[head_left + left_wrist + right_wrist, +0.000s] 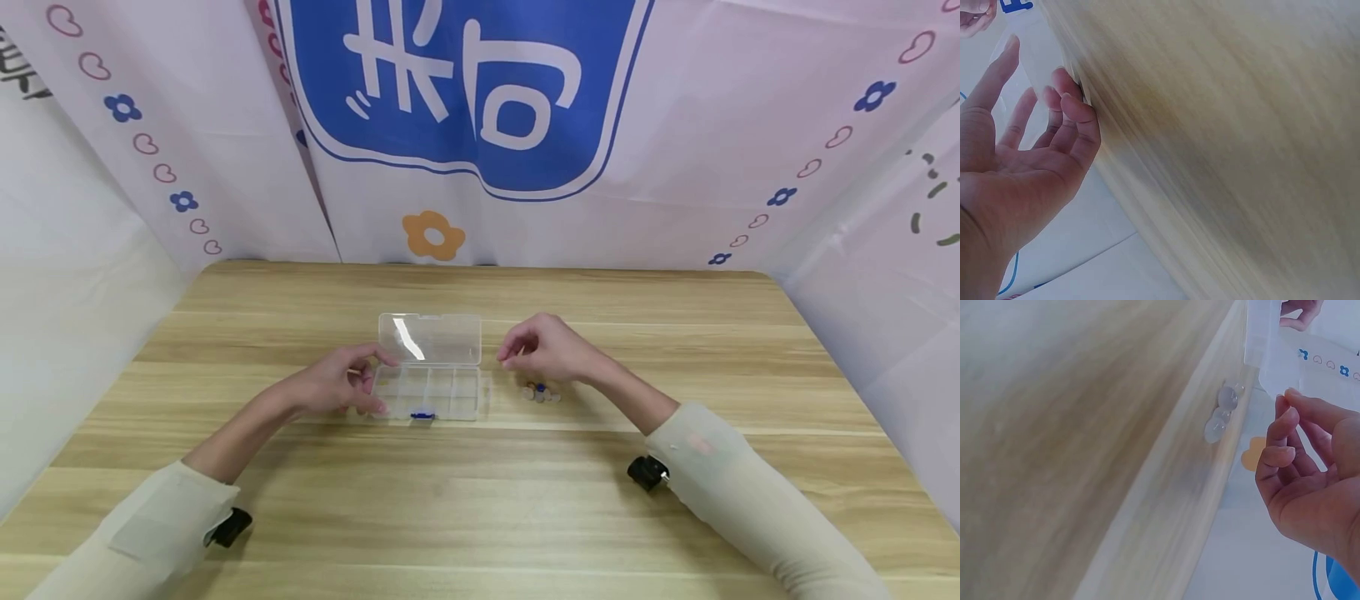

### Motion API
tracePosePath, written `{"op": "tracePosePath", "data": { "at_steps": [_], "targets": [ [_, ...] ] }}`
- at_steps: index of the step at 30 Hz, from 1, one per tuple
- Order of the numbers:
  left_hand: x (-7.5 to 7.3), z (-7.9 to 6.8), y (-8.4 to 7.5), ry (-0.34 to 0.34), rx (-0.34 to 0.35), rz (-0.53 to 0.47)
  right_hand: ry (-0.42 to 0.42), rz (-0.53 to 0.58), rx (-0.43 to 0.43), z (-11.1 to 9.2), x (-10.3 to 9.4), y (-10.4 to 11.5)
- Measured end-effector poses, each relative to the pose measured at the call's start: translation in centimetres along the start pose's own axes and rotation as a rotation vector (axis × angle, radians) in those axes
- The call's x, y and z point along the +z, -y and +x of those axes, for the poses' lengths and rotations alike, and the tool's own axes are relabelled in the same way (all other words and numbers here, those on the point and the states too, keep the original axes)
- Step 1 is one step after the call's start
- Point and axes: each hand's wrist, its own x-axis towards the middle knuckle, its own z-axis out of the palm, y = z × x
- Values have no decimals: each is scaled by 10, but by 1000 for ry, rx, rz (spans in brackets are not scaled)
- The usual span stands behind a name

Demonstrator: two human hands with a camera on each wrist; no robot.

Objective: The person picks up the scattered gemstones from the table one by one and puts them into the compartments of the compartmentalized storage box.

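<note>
A clear plastic compartment box [427, 392] lies on the table with its transparent lid [442, 342] raised at the back and a blue latch [423, 416] in front. My left hand [341, 383] holds the box's left end, index finger at the back corner and thumb at the front one. To the box's right, my right hand [551, 346] is raised with thumb and index fingertips [1290, 394] together. They seem to pinch a tiny orange-tinted piece, mostly hidden. Just below this hand is a small group of glossy pebble-like pieces [541, 392], pale, brown and blue.
The wooden table [480, 500] reaches back to a hanging white cloth [660, 225] with printed flowers and a blue sign. More white cloth [885, 275] hangs at the sides. Small dark devices [647, 472] are fixed under both sleeves. A small yellowish spot shows in the box's left compartment.
</note>
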Motion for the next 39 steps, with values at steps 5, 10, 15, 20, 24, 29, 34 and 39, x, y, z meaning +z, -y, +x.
{"op": "tracePosePath", "data": {
  "at_steps": [5, 10, 15, 20, 24, 29, 34, 39],
  "targets": [
    [0, 0, -1, 5, -14, -8, 10, 5, -6, 2, 2, 2],
    [-1, 0, -2, 8, -16, -8, 16, 3, -32, 6, 5, 7],
    [-1, 0, -4, 1, -15, -4, 28, 22, -56, 10, 7, 12],
    [0, 0, -4, -6, -16, 1, 35, 31, -67, 12, 9, 14],
    [1, -1, -4, -7, -12, 2, 41, 35, -70, 14, 11, 16],
    [1, 0, -6, -5, -14, 5, 52, 22, -91, 17, 13, 22],
    [1, 1, -6, -3, -10, 9, 60, 23, -98, 24, 19, 27],
    [0, 1, -6, -3, -9, 14, 72, 36, -93, 32, 28, 31]
  ]
}}
